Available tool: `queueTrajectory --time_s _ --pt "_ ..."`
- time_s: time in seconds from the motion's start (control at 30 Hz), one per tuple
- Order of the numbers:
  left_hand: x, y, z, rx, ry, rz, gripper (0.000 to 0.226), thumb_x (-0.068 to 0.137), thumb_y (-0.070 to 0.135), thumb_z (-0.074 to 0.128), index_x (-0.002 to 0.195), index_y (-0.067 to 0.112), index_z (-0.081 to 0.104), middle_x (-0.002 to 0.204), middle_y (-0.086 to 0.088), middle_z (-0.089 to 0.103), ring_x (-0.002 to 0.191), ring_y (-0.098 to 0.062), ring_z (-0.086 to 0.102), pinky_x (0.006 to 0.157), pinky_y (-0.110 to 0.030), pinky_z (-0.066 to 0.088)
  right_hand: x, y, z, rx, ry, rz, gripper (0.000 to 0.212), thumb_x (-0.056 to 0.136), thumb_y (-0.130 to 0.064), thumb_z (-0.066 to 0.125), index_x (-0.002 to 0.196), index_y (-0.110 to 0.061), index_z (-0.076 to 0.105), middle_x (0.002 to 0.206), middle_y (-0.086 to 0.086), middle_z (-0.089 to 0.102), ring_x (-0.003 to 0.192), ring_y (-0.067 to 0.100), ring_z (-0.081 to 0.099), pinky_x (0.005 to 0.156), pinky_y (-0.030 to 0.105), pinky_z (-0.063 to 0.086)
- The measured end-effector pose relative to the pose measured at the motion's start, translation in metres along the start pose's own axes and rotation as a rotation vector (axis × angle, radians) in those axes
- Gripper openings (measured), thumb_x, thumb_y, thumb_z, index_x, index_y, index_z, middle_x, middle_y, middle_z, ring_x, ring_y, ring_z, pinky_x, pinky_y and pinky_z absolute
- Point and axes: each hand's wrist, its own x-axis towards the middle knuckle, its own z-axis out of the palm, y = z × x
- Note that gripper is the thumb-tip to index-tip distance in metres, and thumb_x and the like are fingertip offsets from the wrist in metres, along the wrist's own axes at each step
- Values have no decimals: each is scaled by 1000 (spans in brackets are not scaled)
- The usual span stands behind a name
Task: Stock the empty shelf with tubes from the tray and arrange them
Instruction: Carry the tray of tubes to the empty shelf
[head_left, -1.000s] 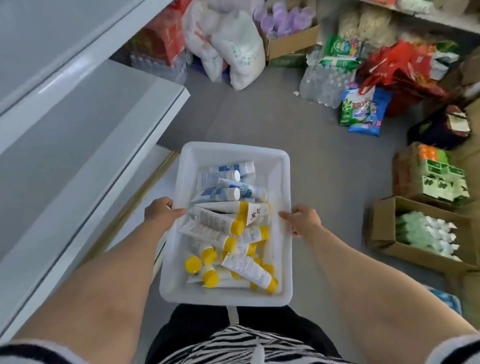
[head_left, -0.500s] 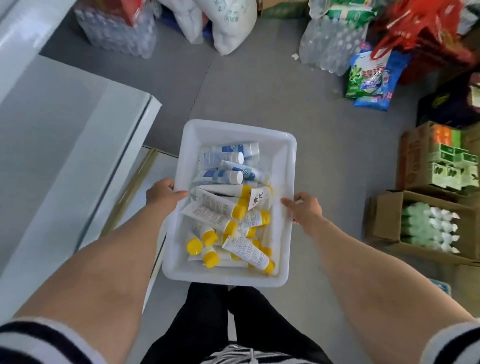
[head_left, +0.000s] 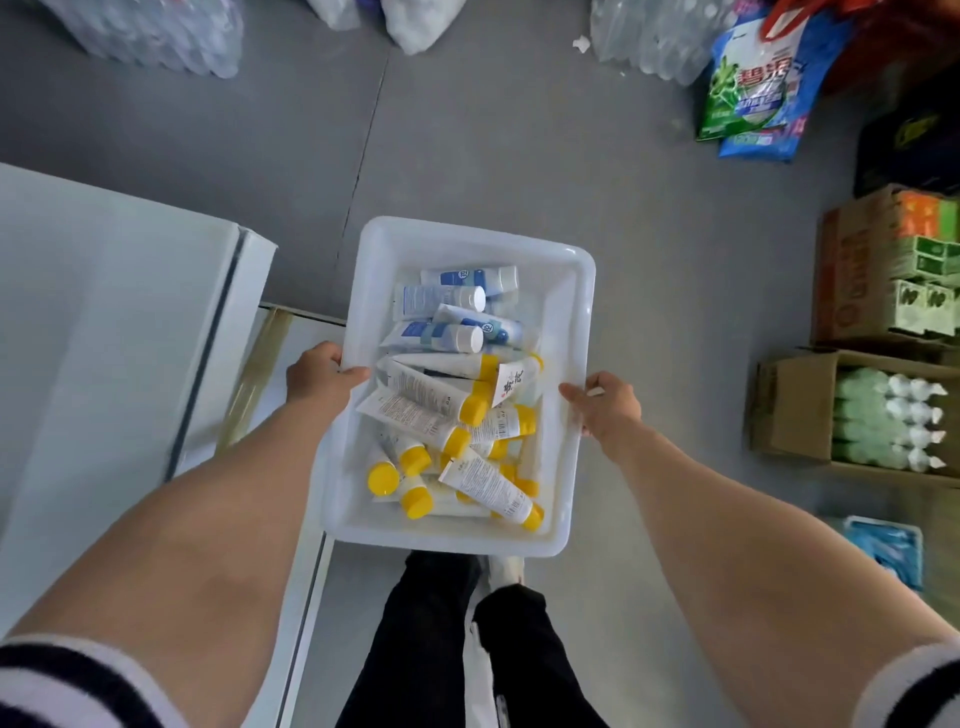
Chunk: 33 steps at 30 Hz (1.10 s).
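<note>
A white plastic tray (head_left: 566, 291) hangs in front of me above the grey floor. My left hand (head_left: 317, 371) grips its left rim and my right hand (head_left: 608, 402) grips its right rim. Inside lie several white tubes with yellow caps (head_left: 470, 408) in a loose heap at the near end. Several white and blue tubes with white caps (head_left: 447, 335) lie at the far end. The empty white shelf (head_left: 114, 332) is on my left, its front corner close to the tray's left side.
Shrink-wrapped water bottle packs (head_left: 156, 31) and detergent bags (head_left: 753, 88) lie on the floor ahead. Cardboard boxes (head_left: 795, 410) with green bottles stand at the right. My legs in black trousers (head_left: 483, 639) are below the tray.
My view has tilted further down, so the upper shelf has left the picture and my legs show. Both hands still hold the tray by its rims.
</note>
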Motion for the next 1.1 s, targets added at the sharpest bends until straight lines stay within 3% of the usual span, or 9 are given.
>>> queueTrajectory --time_s 0.2,0.37,0.63,0.77,0.87,1.0,1.1 --pt "20 -3 15 23 -20 -4 33 81 33 74 88 5 59 86 -14 65 79 -32 58 68 -38 46 18 3 12 2 4 34 32 75 -37 81 75 -22 53 74 8 67 61 27 63 70 42 61" --pt "27 -8 30 27 -28 -1 28 81 35 74 84 13 56 86 -6 63 75 -26 54 64 -30 37 32 11 17 5 -2 61 32 74 -37 81 76 -21 54 76 9 67 63 27 63 72 44 61" --pt "29 -6 34 2 -3 -19 29 81 36 74 88 13 57 92 -7 65 80 -29 56 69 -33 44 42 17 20 12 -21 67 32 74 -39 81 78 -20 55 77 10 69 64 28 64 76 44 60" --pt "26 -5 37 -18 37 -28 29 82 34 73 95 12 60 100 -11 68 81 -27 56 69 -32 42 44 17 20 -26 -35 55 31 77 -41 78 81 -20 56 86 8 68 79 34 69 78 43 59" --pt "19 3 39 28 56 -31 37 85 35 69 106 5 61 107 -16 67 94 -35 61 72 -34 44 42 9 15 -110 -68 50 31 82 -45 71 96 -22 58 98 6 68 86 31 69 82 37 57" --pt "-5 21 36 -11 173 -36 51 84 39 71 120 6 54 120 -17 57 108 -34 55 82 -39 47 24 -20 7 -173 23 -63 42 85 -45 66 118 -20 57 108 1 68 98 22 63 83 31 49" --pt "-26 34 35 -89 193 -23 50 83 41 71 117 10 53 117 -13 59 105 -30 56 79 -36 45 -6 -48 13 -73 18 -223 33 84 -45 69 104 -20 63 90 -4 69 83 16 65 73 29 49"
